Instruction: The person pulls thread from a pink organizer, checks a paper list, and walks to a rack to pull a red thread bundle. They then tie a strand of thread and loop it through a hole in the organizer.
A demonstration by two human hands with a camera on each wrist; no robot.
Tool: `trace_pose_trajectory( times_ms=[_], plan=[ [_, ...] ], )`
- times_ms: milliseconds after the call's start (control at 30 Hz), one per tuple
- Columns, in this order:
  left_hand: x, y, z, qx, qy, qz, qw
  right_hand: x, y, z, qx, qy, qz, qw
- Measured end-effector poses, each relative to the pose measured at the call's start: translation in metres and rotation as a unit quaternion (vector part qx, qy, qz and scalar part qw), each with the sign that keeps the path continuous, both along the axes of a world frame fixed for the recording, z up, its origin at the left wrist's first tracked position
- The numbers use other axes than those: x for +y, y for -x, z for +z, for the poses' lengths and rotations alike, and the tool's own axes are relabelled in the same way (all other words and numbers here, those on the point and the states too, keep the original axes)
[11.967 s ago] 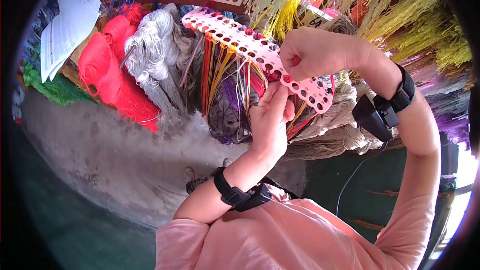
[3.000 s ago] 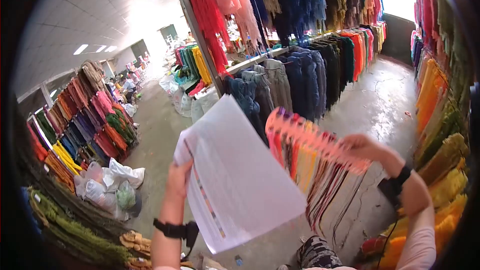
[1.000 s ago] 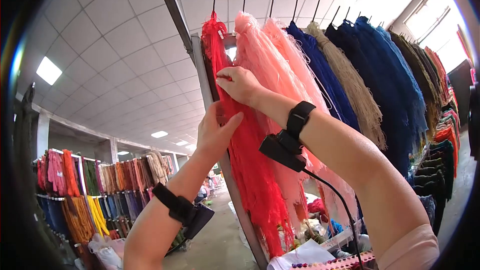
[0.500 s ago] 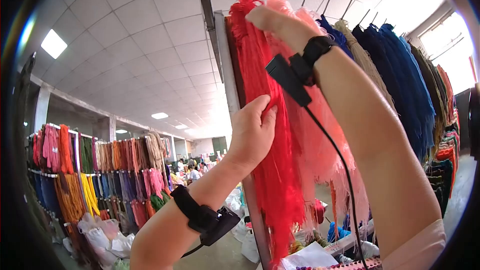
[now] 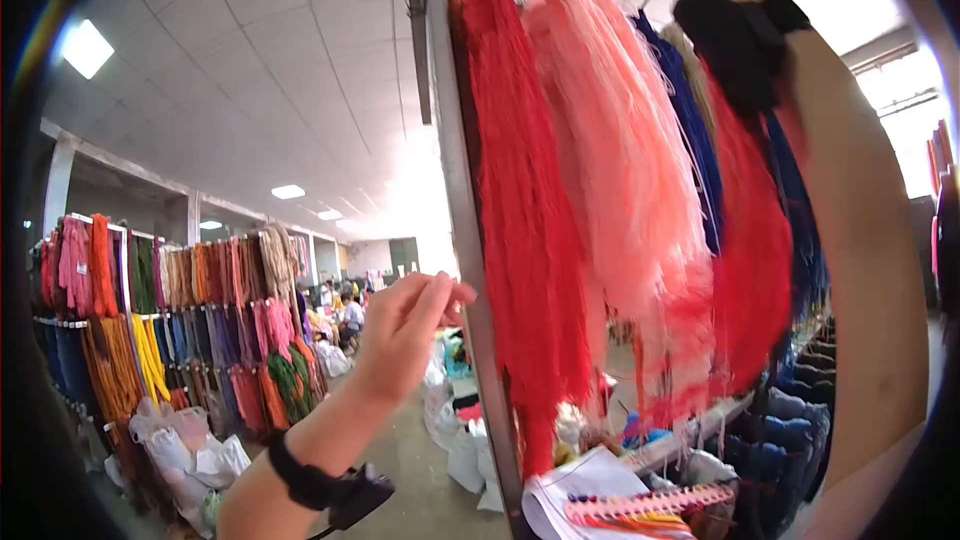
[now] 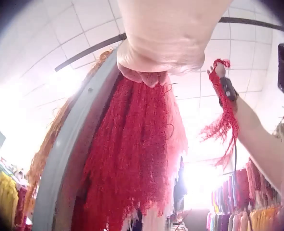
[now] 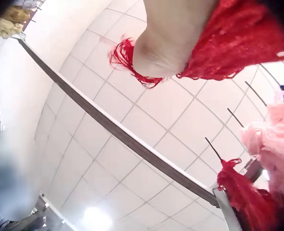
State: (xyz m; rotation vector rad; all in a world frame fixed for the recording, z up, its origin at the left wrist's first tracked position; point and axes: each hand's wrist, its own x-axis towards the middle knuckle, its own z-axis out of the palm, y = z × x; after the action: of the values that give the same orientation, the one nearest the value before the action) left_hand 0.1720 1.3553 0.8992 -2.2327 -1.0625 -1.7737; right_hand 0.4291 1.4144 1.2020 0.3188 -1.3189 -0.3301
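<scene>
Right hand: the right hand (image 7: 168, 41) was raised high above the rack, fingers curled round the top of a loose hank of bright red yarn (image 5: 750, 240); the frayed red ends stuck out past the fist in the right wrist view, and the left wrist view showed the same hank (image 6: 222, 115) dangling from that hand.
Held hank: it hung down along the right forearm in the head view, in front of the dark blue yarn bundle (image 5: 695, 140) and apart from the rack.
Left hand: the left hand (image 5: 405, 330) was lifted beside the grey metal upright post (image 5: 470, 270) of the rack, thumb and fingertips drawn lightly together; whether a thread was pinched between them I could not tell. It was near the post but not touching the hanging yarn.
Rack: a long red yarn skein (image 5: 525, 220) hung just beside the post, with a pale pink yarn skein (image 5: 620, 140) touching it on the far side.
Below: a white paper sheet (image 5: 580, 485) and a pink perforated thread card (image 5: 650, 502) strung with coloured threads lay at the rack's foot.
Background: rows of coloured yarn hanks (image 5: 180, 340) hung on the far wall.
</scene>
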Motion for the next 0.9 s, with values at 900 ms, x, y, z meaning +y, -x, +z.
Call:
trace_pose_trajectory(
  times_ms=[900],
  plan=[
    [-0.382,-0.061,-0.28,-0.495,0.175,-0.129,0.841,-0.288,0.057,-0.536,-0.714,0.559,0.377,0.188]
  ],
)
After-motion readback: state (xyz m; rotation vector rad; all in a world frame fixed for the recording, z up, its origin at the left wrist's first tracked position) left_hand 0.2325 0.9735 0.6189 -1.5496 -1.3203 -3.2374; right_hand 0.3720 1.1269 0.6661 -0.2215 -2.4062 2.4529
